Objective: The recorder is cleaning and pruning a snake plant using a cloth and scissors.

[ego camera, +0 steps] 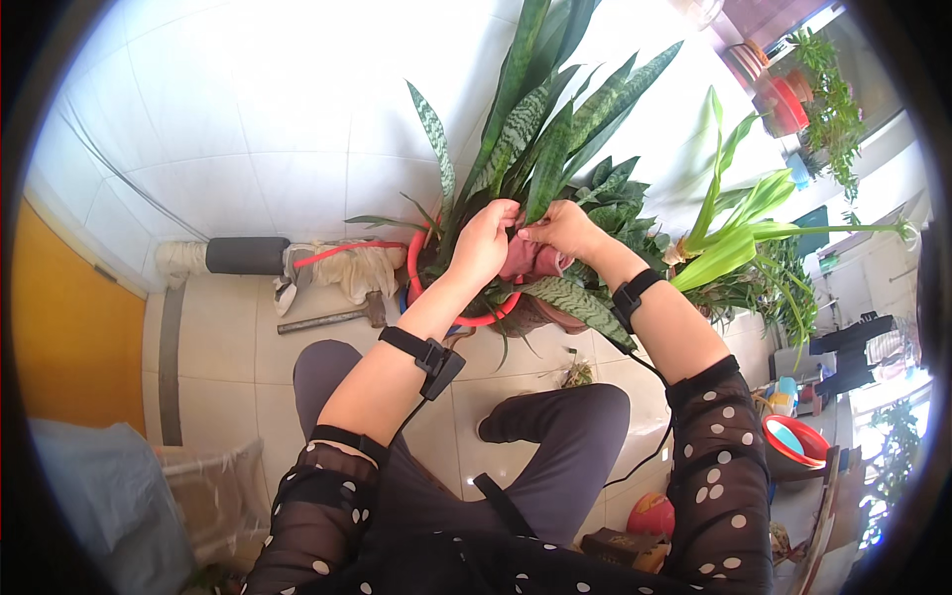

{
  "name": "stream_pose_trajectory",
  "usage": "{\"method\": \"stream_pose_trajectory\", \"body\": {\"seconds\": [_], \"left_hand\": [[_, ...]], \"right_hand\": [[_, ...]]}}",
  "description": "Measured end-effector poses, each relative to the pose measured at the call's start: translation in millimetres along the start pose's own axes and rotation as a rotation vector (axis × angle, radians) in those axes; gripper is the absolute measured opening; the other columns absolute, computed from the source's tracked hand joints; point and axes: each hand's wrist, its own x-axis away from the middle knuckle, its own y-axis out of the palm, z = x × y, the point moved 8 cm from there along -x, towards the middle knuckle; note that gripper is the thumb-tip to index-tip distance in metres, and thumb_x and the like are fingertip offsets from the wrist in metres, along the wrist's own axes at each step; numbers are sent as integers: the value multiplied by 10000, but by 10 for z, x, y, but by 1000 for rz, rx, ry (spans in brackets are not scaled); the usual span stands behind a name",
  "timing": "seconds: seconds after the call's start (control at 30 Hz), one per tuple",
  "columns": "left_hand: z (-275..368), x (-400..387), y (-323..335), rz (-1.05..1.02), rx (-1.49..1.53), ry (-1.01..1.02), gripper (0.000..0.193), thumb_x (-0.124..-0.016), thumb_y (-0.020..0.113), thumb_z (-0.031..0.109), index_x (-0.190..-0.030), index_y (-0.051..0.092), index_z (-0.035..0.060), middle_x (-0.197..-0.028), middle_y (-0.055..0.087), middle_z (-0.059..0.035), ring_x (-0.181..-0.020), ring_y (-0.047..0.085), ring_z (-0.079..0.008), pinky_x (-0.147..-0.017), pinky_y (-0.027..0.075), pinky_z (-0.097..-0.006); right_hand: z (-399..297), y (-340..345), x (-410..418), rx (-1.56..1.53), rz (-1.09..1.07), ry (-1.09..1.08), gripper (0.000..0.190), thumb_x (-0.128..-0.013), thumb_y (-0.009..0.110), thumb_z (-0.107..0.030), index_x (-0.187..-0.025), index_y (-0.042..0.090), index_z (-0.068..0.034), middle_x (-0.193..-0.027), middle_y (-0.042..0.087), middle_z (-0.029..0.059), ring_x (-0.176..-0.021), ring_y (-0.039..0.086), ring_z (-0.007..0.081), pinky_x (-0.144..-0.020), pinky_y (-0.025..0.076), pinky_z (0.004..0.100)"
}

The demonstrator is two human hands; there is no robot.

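Observation:
A large snake plant (513,141) with tall banded leaves stands in a round pot with a red rim (483,321), against a white tiled wall. My left hand (487,238) is at the base of the leaves, fingers curled; whether it grips a leaf or cloth is hidden. My right hand (559,227) pinches the lower part of a broad upright leaf (551,167) between thumb and fingers. A crumpled pink cloth (520,259) hangs between the hands, just below the fingertips, over the pot. One mottled leaf (584,305) leans outward under my right forearm.
Leafy potted plants (714,260) crowd the right side. Left of the pot, a hammer (327,322) lies on the tiled floor near a wrapped pipe (245,256). A plant scrap (577,373) lies near my foot. Farther right stands a red basin (799,442).

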Motion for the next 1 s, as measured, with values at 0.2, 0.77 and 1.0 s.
{"method": "stream_pose_trajectory", "body": {"seconds": [0.2, 0.77, 1.0], "left_hand": [[-6, 4, 107, -132, -10, -77, 363, -855, 354, -69, -1202, 442, -10, -1089, 595, -179, -1021, 585, -262, -909, 434, -322], [12, 111, -11, -76, -142, 97, 446, -817, 423, -37, -1256, 429, 47, -1111, 548, -233, -1033, 539, -370, -882, 429, -399], [111, 156, -450, 269, -135, 30, 203, -838, 507, -16, -1038, 523, 13, -893, 632, -118, -770, 613, -185, -701, 485, -287]], "right_hand": [[-101, -305, -21, -248, -6, 3, 126, -761, 713, -81, -858, 664, -17, -767, 643, 25, -672, 558, 74, -605, 462, 237], [-954, -1679, 444, -816, 361, -223, 125, -839, 645, -156, -921, 612, -68, -839, 640, 35, -754, 608, 135, -699, 509, 284], [-621, -1754, 1076, -778, 329, -208, 227, -854, 539, -48, -1080, 541, -41, -976, 610, 81, -872, 603, 167, -780, 505, 302]]}}
